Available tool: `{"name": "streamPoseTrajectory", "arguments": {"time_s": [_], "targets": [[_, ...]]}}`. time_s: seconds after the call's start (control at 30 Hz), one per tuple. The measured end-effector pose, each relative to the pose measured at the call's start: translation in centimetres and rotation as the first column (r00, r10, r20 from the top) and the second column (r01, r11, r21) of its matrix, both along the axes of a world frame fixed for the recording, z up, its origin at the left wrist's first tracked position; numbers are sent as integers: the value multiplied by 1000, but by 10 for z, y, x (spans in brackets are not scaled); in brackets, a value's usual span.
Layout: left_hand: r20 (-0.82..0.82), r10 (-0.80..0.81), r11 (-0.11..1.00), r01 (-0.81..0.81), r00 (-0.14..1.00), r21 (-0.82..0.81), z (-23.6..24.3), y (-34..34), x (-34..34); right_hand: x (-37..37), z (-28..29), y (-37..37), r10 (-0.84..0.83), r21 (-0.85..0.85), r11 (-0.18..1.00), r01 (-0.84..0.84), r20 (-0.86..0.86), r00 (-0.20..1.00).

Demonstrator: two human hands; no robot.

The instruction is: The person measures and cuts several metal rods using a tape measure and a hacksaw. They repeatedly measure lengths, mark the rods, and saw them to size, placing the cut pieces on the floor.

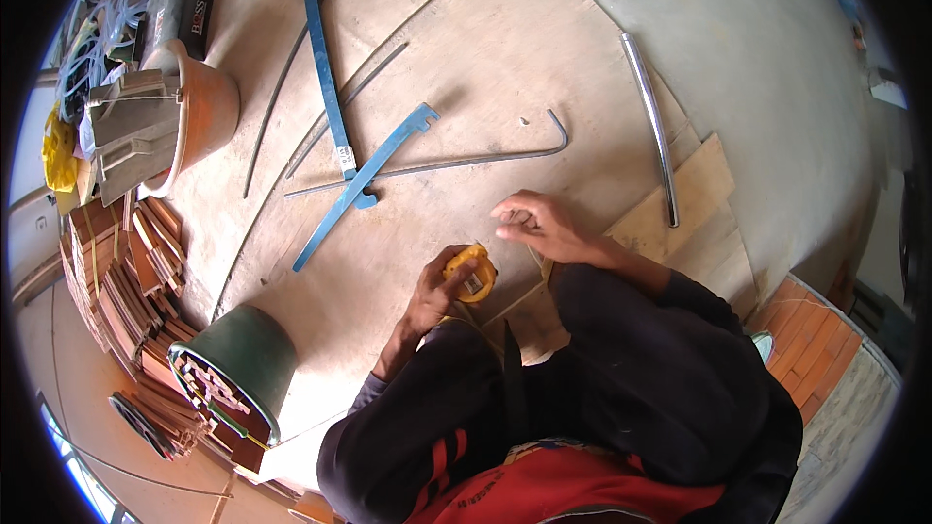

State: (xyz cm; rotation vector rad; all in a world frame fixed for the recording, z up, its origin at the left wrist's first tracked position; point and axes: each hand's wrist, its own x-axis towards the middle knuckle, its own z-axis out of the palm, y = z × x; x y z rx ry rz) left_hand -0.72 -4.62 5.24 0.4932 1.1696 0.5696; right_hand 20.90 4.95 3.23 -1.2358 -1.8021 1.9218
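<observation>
Left hand is wrapped around a yellow tape measure, just below picture centre, with its thin tape running toward 5 o'clock, back toward the body. Right hand sits at about 2 o'clock from it, fingers curled loosely, holding nothing I can make out. Blue metal bars lie crossed at 11 o'clock. Green bucket sits at 8 o'clock. Plenty of bare plywood floor ahead at 12.
</observation>
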Motion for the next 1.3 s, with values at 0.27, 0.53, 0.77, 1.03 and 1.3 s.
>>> {"name": "streamPoseTrajectory", "arguments": {"time_s": [0.27,0.53,0.77,1.03,1.3], "targets": [[122,55,993,-42,991,-106,2,2,11,-18,19,1,257,76,963,-258,11,966],[210,135,973,-90,968,-212,1,-1,-3,-17,2,-4,26,-254,966,-53,-110,994],[-58,-240,970,236,969,-59,4,6,-10,-21,20,0,99,-345,927,-146,-150,984],[-250,-260,926,314,933,210,3,18,-4,-17,25,9,2,-347,936,-52,-143,990],[-216,-381,869,428,899,249,7,28,-10,-11,29,7,-59,-309,951,11,-146,987]]}}
